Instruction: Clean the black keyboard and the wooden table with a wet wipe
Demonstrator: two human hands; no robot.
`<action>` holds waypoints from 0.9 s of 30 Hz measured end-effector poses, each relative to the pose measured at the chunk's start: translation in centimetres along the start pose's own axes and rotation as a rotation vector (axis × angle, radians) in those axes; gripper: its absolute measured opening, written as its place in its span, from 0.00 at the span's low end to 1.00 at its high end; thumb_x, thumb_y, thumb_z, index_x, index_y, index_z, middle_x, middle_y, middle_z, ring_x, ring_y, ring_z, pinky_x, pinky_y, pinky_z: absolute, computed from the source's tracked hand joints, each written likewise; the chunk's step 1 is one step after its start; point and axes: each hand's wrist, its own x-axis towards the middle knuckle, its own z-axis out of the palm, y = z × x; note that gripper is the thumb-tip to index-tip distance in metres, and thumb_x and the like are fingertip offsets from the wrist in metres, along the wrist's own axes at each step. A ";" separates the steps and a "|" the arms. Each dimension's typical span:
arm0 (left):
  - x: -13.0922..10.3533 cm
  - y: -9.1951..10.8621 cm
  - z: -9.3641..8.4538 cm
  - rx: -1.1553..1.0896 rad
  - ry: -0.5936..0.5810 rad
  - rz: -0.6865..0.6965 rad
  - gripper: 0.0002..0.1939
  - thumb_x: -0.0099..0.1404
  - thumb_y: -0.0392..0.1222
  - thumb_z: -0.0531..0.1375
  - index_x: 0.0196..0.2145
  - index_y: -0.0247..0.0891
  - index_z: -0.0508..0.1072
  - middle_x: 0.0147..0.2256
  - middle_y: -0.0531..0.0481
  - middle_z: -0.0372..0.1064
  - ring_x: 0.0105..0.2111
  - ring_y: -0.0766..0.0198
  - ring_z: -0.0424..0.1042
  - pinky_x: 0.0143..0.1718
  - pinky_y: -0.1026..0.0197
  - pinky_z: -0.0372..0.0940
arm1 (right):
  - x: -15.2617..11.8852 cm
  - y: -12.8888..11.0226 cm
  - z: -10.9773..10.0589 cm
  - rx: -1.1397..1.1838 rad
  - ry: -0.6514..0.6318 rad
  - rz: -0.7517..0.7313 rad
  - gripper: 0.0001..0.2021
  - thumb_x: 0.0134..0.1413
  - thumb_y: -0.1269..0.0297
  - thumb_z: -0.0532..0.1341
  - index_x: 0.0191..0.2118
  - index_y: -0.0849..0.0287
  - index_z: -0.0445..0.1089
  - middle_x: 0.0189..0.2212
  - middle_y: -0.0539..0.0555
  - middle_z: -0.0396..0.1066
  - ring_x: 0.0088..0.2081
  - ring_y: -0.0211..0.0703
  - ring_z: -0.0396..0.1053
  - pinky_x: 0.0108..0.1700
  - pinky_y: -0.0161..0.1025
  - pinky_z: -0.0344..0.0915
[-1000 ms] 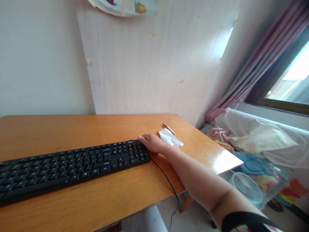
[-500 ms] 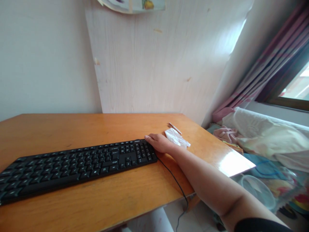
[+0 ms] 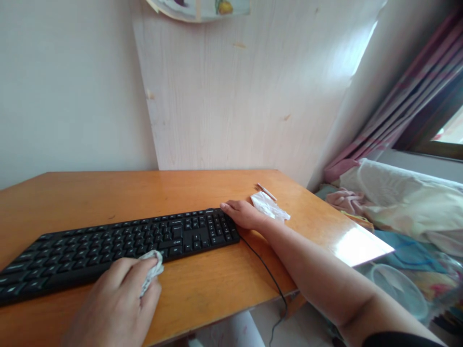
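Observation:
A black keyboard (image 3: 144, 239) lies at a slant across the wooden table (image 3: 202, 294), its cable running off the front edge. My left hand (image 3: 121, 296) is closed on a crumpled whitish tissue (image 3: 154, 270), just in front of the keyboard's lower edge. At the keyboard's right end, my right hand (image 3: 243, 214) grips the upper corner beside the number pad, thumb on top; its other fingers are mostly hidden.
Behind my right hand lie a white tissue sheet (image 3: 269, 206) and a thin white stick (image 3: 266, 192). Piled bedding (image 3: 405, 197) and a clear plastic tub (image 3: 398, 289) are right of the table. A wall board (image 3: 231, 96) stands behind.
My left hand has come into view at the lower left with the crumpled tissue. The view has shifted slightly; my right hand stays on the keyboard's corner.

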 end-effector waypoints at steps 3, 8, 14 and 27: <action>0.6 2.1 0.9 0.062 -0.080 0.091 0.14 0.68 0.43 0.53 0.49 0.43 0.71 0.45 0.45 0.70 0.44 0.53 0.72 0.47 0.51 0.65 | 0.1 0.1 0.1 0.003 0.001 -0.004 0.27 0.68 0.42 0.45 0.41 0.57 0.73 0.40 0.56 0.77 0.41 0.46 0.73 0.43 0.36 0.62; 1.7 4.7 2.1 0.061 -0.118 0.173 0.14 0.69 0.38 0.51 0.49 0.43 0.70 0.44 0.45 0.69 0.43 0.55 0.71 0.44 0.54 0.65 | 0.2 0.1 0.1 -0.021 -0.001 -0.004 0.28 0.68 0.43 0.44 0.40 0.57 0.74 0.38 0.57 0.77 0.40 0.46 0.73 0.41 0.37 0.62; 3.0 8.1 3.0 0.059 -0.210 0.213 0.15 0.67 0.31 0.51 0.47 0.40 0.72 0.41 0.46 0.68 0.40 0.56 0.70 0.44 0.53 0.65 | 0.4 0.1 0.2 -0.032 -0.001 0.003 0.29 0.67 0.42 0.44 0.42 0.58 0.74 0.40 0.59 0.77 0.40 0.47 0.73 0.41 0.37 0.62; 5.5 13.3 4.4 0.024 -0.360 0.217 0.14 0.65 0.29 0.51 0.42 0.40 0.72 0.40 0.45 0.66 0.42 0.56 0.67 0.45 0.53 0.64 | 0.2 -0.5 -0.1 -0.058 -0.006 0.019 0.34 0.67 0.39 0.39 0.43 0.58 0.75 0.42 0.61 0.78 0.44 0.50 0.74 0.42 0.39 0.63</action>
